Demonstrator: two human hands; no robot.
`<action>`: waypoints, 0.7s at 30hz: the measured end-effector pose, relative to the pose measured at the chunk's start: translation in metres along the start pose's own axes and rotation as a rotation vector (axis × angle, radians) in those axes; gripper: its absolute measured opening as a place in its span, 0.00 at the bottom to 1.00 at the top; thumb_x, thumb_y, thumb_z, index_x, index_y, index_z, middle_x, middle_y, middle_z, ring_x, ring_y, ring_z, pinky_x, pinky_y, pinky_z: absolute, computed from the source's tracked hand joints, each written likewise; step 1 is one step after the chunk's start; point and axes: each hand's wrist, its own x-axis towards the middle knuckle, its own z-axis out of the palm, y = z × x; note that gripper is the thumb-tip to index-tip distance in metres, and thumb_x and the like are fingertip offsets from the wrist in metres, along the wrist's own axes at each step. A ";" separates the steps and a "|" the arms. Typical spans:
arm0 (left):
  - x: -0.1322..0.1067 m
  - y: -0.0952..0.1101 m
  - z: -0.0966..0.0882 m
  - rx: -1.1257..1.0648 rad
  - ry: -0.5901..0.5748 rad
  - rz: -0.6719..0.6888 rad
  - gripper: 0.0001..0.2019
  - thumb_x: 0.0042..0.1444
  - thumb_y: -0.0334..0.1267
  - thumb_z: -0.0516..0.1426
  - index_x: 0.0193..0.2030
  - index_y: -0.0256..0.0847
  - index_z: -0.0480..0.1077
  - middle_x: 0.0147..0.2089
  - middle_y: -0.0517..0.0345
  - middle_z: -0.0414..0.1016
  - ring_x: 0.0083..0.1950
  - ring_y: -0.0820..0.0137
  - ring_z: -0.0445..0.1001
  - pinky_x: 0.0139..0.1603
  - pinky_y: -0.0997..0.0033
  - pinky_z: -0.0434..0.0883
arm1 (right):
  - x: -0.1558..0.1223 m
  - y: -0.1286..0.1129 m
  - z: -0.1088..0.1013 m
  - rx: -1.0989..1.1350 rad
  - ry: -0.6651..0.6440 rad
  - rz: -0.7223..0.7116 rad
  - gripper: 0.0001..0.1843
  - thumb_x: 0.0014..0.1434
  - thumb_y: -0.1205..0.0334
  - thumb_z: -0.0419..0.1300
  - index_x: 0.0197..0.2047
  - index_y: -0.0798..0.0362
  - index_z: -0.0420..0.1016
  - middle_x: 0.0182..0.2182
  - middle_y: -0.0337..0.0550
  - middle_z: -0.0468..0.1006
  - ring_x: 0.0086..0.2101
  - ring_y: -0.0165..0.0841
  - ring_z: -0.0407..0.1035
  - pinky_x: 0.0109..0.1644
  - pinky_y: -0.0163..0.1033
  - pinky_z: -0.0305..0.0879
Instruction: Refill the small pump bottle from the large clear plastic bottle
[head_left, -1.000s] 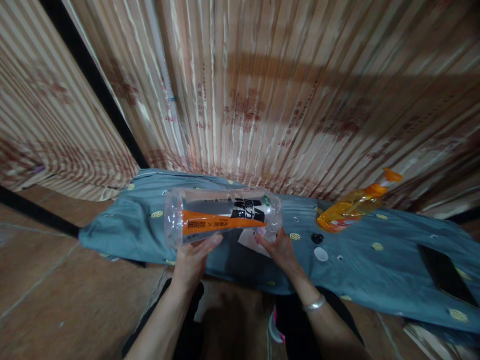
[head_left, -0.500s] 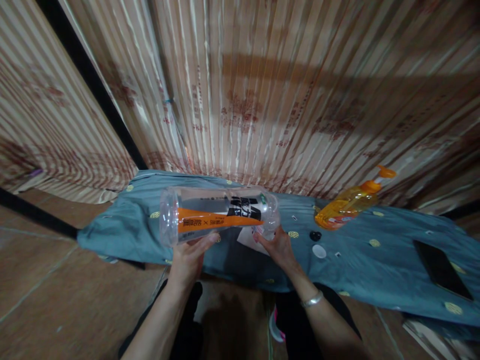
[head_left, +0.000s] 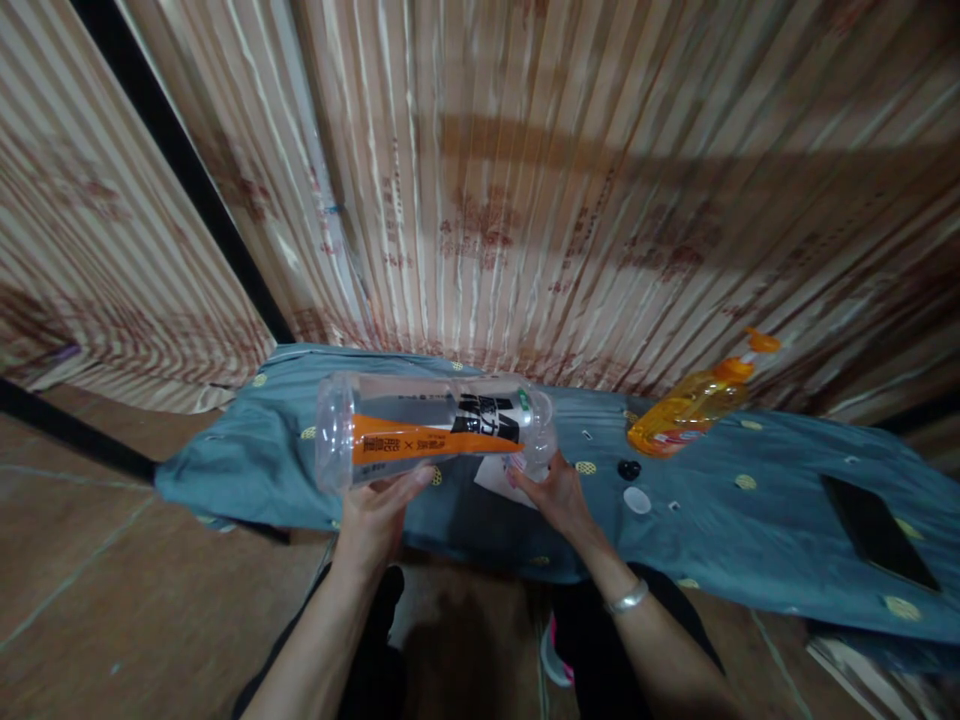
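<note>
A large clear plastic bottle (head_left: 431, 430) with an orange, black and grey label lies level in the air, base to the left, neck to the right. My left hand (head_left: 375, 510) cups it from below near the base, fingers curled round it. My right hand (head_left: 551, 490) grips the neck end with bent fingers. A silver bracelet (head_left: 626, 598) rings my right wrist. Under the bottle a white paper (head_left: 499, 478) rests on the blue-grey cloth (head_left: 750, 540).
On the cloth lie a tilted orange pump bottle (head_left: 694, 405), a small black cap (head_left: 628, 469), a white cap (head_left: 637, 500) and a black phone (head_left: 874, 530). A striped curtain (head_left: 525, 200) hangs behind. Brown tiled floor (head_left: 112, 600) spreads at the left.
The bottle and both hands have drifted slightly left; the grip looks the same. The view has shifted a little.
</note>
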 end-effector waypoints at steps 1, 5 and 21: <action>0.000 -0.001 0.000 0.001 0.000 -0.008 0.32 0.31 0.49 0.80 0.46 0.41 0.86 0.36 0.51 0.89 0.38 0.53 0.89 0.49 0.53 0.86 | 0.000 0.000 0.000 -0.007 0.003 0.004 0.31 0.54 0.47 0.70 0.58 0.54 0.78 0.47 0.60 0.90 0.49 0.56 0.86 0.54 0.58 0.80; 0.000 -0.002 -0.003 0.004 -0.022 -0.028 0.35 0.32 0.50 0.81 0.49 0.40 0.86 0.35 0.50 0.89 0.41 0.50 0.90 0.54 0.48 0.85 | 0.001 0.003 0.002 -0.039 0.024 -0.002 0.31 0.54 0.47 0.70 0.57 0.54 0.78 0.47 0.60 0.90 0.49 0.56 0.86 0.54 0.57 0.80; 0.002 -0.005 -0.003 0.001 -0.021 -0.021 0.38 0.33 0.51 0.81 0.53 0.40 0.85 0.38 0.48 0.89 0.40 0.52 0.89 0.52 0.49 0.86 | 0.002 0.008 0.003 -0.024 0.041 -0.042 0.32 0.54 0.46 0.69 0.57 0.53 0.78 0.47 0.58 0.89 0.49 0.57 0.85 0.53 0.58 0.81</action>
